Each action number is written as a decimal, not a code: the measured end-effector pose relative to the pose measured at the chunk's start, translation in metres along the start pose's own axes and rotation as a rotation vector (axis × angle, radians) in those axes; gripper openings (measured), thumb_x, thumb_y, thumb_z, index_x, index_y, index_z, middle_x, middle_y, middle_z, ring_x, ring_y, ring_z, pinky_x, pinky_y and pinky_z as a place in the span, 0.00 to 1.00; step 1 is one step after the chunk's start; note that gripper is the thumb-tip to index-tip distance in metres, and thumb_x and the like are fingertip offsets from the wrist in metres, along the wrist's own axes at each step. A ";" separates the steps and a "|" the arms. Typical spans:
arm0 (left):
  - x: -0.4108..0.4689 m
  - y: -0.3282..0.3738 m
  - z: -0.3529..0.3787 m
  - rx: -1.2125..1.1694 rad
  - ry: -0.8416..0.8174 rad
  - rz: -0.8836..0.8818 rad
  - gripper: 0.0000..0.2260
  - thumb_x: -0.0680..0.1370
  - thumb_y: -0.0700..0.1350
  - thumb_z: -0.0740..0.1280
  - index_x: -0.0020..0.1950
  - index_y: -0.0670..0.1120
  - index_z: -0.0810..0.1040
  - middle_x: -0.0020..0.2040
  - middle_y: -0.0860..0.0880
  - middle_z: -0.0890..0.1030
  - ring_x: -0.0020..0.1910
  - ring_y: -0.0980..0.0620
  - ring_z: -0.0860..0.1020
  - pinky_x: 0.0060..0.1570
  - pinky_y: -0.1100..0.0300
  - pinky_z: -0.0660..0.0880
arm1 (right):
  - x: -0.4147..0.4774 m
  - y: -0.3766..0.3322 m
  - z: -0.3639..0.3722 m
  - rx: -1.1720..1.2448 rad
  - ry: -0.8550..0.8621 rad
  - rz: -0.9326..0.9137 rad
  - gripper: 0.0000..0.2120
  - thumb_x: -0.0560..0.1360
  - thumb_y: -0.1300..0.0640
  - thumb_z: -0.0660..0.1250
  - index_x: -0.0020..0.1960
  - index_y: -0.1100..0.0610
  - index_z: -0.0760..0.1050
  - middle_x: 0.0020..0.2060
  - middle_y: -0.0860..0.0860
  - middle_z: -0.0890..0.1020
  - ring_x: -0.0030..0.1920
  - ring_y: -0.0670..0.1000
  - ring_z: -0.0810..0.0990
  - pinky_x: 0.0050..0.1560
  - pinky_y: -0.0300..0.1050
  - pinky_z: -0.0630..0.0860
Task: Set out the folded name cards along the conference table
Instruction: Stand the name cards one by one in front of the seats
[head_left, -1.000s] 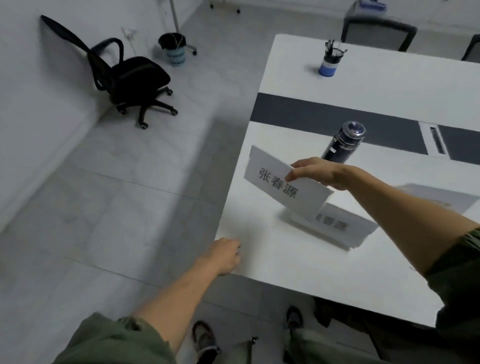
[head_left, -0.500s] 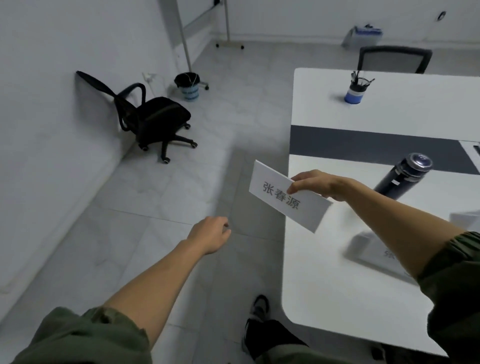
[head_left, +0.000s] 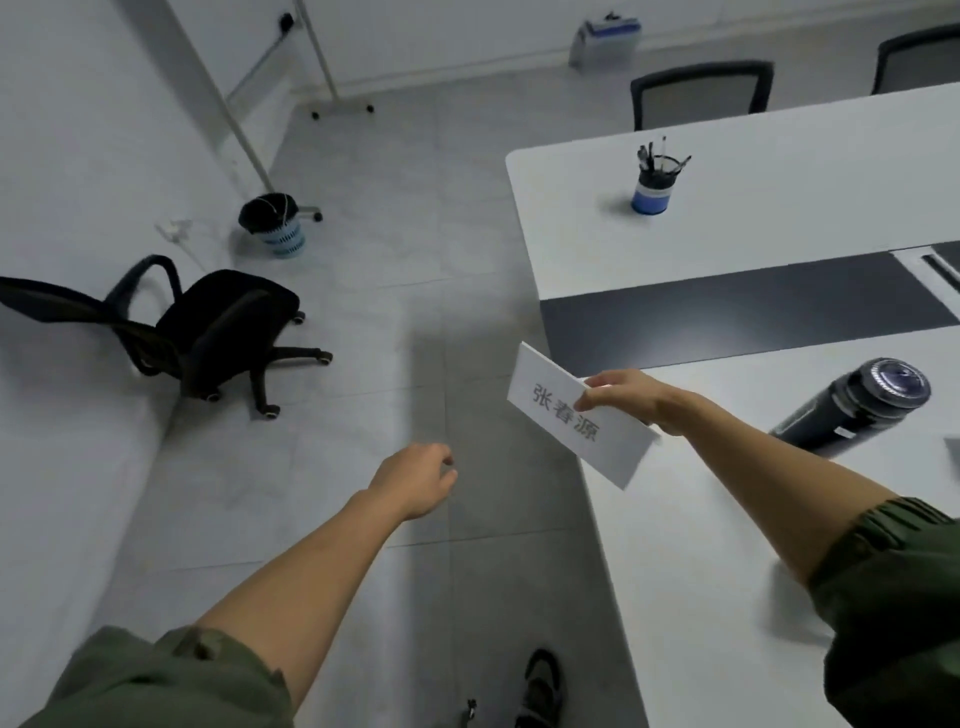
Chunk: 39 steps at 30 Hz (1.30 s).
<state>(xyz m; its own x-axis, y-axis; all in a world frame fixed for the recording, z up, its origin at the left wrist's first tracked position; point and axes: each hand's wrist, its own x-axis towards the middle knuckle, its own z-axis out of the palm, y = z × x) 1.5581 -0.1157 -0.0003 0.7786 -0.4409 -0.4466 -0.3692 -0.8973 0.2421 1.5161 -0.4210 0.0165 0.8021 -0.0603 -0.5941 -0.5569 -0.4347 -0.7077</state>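
1. Name card: white, folded, printed face towards the camera. The text reads 张春源 in dark characters, running down towards 5 o'clock because the card is tilted.
2. Right hand: pinches the card's upper edge, with the fingertips over the fold next to the last character. The card sits at 9 o'clock of the hand.
3. Card position: at the left edge of the conference table, straddling it, with the left part over the floor and the lower right corner over the tabletop. It looks to be held in the air (can't confirm whether it touches the surface).
4. Left hand: at 8 o'clock of the card and well apart from it, over the floor. The fingers are loosely curled and hold nothing.
5. Dark bottle: on the table at 3 o'clock of the right hand. It has a small pale label, too small to read.
6. Pen cup: blue and black with pens in it, on the table at 12 o'clock of the card, beyond the dark strip across the tabletop. No legible writing.
7. Floor side: a black office chair is at 9 o'clock of the card, by the wall. A bin with a black liner is at 10 o'clock.
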 end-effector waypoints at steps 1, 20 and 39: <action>0.020 0.003 -0.007 0.010 -0.019 0.029 0.16 0.81 0.50 0.59 0.65 0.46 0.75 0.56 0.45 0.81 0.53 0.45 0.78 0.52 0.53 0.76 | 0.005 0.003 -0.010 0.028 0.036 0.017 0.22 0.64 0.46 0.70 0.57 0.51 0.80 0.47 0.56 0.84 0.47 0.57 0.85 0.45 0.48 0.82; 0.302 0.084 -0.126 0.241 -0.169 0.570 0.14 0.80 0.51 0.60 0.63 0.48 0.75 0.59 0.46 0.79 0.56 0.45 0.78 0.54 0.53 0.75 | 0.045 0.012 -0.124 0.314 0.568 0.388 0.16 0.71 0.47 0.69 0.55 0.53 0.79 0.46 0.55 0.83 0.45 0.55 0.84 0.44 0.47 0.83; 0.480 0.253 -0.092 0.519 -0.383 0.766 0.17 0.80 0.51 0.59 0.67 0.48 0.73 0.64 0.48 0.76 0.62 0.47 0.75 0.58 0.55 0.73 | 0.119 0.112 -0.239 0.593 0.699 0.633 0.30 0.70 0.58 0.70 0.70 0.56 0.68 0.57 0.55 0.74 0.54 0.58 0.78 0.52 0.49 0.78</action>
<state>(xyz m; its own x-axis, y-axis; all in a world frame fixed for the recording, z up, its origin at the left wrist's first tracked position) 1.8848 -0.5522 -0.0737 0.0563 -0.8001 -0.5972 -0.9498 -0.2274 0.2151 1.6009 -0.6918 -0.0423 0.1779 -0.6931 -0.6986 -0.7733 0.3406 -0.5348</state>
